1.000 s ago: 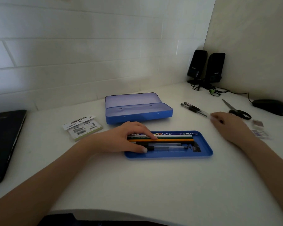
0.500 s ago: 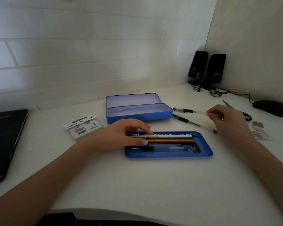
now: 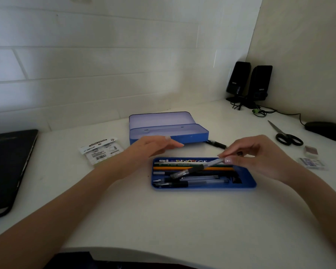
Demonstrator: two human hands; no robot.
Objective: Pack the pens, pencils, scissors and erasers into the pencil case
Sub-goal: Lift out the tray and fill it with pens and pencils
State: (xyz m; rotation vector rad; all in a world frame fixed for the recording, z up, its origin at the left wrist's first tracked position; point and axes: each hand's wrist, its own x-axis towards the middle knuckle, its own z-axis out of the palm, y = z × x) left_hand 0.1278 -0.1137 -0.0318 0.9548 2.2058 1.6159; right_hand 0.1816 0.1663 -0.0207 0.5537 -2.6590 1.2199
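A blue tray (image 3: 248, 183) of the pencil case lies in front of me with several pens and pencils in it. My right hand (image 3: 260, 158) pinches a clear pen (image 3: 194, 169) and holds it slanted over the tray, its tip down among the others. My left hand (image 3: 153, 146) hovers open just behind the tray's left end, holding nothing. The open blue pencil case (image 3: 168, 129) sits behind the tray. Another black pen (image 3: 216, 144) lies by the case. Black-handled scissors (image 3: 285, 135) and two erasers (image 3: 311, 151) (image 3: 311, 163) lie at the right.
A dark laptop (image 3: 8, 169) lies at the left edge. A packaged card (image 3: 101, 152) rests left of the case. Two black speakers (image 3: 248, 82) with cables stand in the back corner, and a black mouse (image 3: 326, 131) sits at the far right.
My right hand picked up one of the two pens and carried it left to the tray. My left hand lifted off the tray's contents and drew back a little.
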